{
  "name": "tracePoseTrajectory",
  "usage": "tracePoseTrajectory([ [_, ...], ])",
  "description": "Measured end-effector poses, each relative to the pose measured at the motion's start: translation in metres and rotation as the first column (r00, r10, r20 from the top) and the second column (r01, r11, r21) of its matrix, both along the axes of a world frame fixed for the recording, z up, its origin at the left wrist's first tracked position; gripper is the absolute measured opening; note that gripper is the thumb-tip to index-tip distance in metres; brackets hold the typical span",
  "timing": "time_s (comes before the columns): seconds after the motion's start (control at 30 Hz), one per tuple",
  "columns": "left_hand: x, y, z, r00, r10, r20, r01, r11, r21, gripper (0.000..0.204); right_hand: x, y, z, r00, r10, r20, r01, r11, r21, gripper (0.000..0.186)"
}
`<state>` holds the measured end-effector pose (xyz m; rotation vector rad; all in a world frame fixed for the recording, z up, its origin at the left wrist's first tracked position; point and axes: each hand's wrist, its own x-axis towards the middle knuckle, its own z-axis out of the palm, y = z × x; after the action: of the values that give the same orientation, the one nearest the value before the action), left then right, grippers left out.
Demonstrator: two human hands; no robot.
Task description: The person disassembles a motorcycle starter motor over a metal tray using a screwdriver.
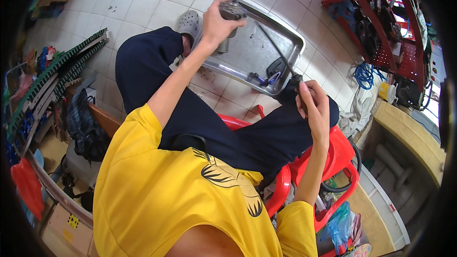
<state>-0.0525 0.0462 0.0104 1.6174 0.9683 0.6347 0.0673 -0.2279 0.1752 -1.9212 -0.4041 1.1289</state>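
My left hand [216, 26] is closed around a dark, round metal part with a shaft [232, 10], which looks like a small motor. It is held over the left end of a metal tray [301, 43]. In my right hand [314, 107] is the dark handle of a long screwdriver [272, 44]. Its thin blade slants up and left across the tray toward the metal part, apart from it. A grey cylindrical piece [223, 45] shows below my left hand. Small screws [263, 45] lie on the tray's floor.
A blue tool [261, 79] and a black piece [275, 66] lie in the tray's near right corner. I sit on a red plastic chair [340, 162]. A red tool rack [381, 33] and a blue coiled cable [365, 75] are at right; green-edged strips [62, 69] at left.
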Motion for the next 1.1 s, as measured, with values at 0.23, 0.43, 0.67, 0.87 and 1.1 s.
tracePoseTrajectory([
  [0.23, -0.008, -0.009, 0.024, 0.982, -0.129, -0.138, 0.095, 0.969, -0.229, 0.083, 0.022, 0.011, -0.067, 0.965, -0.032, -0.259, 0.099, 0.964, 0.248, 0.023],
  [0.43, 0.002, -0.017, 0.033, 0.979, -0.163, 0.118, 0.2, 0.855, -0.479, 0.065, 0.059, 0.063, -0.197, 0.998, -0.027, 0.052, 0.026, 0.999, 0.027, 0.023],
  [0.67, 0.001, -0.012, 0.052, 0.988, -0.016, 0.156, 0.126, 0.671, -0.73, 0.048, 0.044, 0.081, -0.263, 0.926, -0.068, 0.37, 0.135, 0.978, -0.158, 0.036],
  [0.87, -0.005, 0.013, 0.061, 0.979, 0.105, 0.175, 0.044, 0.73, -0.682, 0.043, 0.039, 0.103, -0.271, 0.896, 0.015, 0.444, 0.099, 0.967, -0.233, 0.037],
  [1.1, -0.018, 0.039, 0.063, 0.941, 0.143, 0.307, 0.136, 0.669, -0.73, 0.064, 0.028, 0.13, -0.28, 0.851, 0.033, 0.525, 0.102, 0.969, -0.227, 0.037],
])
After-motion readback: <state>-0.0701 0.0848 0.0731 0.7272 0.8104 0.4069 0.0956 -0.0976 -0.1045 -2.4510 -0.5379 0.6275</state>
